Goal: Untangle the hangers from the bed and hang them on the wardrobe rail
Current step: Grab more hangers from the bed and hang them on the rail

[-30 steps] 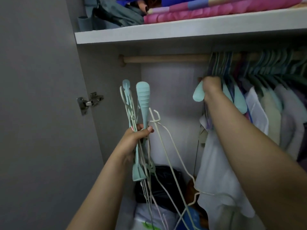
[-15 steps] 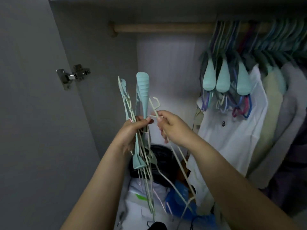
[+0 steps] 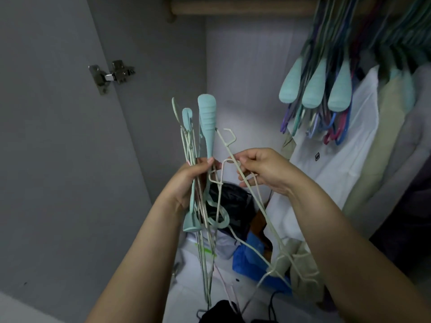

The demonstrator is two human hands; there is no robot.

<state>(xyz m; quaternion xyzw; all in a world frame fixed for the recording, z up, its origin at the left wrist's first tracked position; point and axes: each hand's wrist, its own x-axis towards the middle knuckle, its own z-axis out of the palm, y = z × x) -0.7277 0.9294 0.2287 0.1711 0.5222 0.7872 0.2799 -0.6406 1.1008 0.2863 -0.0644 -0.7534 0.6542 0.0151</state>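
Observation:
My left hand (image 3: 186,185) grips a bundle of hangers (image 3: 205,141) held upright in front of the open wardrobe: teal plastic ones and thin cream wire ones. My right hand (image 3: 263,171) pinches one cream wire hanger (image 3: 254,206) at its neck, beside the bundle; its frame slants down to the right. The wooden wardrobe rail (image 3: 233,7) runs along the top edge. Three teal hangers (image 3: 314,89) and several coloured ones hang from it at the right.
Hung shirts, a white one (image 3: 345,164) foremost, fill the right side. A black bag (image 3: 233,201), a blue item (image 3: 251,255) and white boxes lie on the wardrobe floor. The grey door with a metal hinge (image 3: 112,74) stands to the left.
My right hand came down from the hung hangers to the bundle and took hold of a cream wire hanger. The view tilted downward; the top shelf is out of sight.

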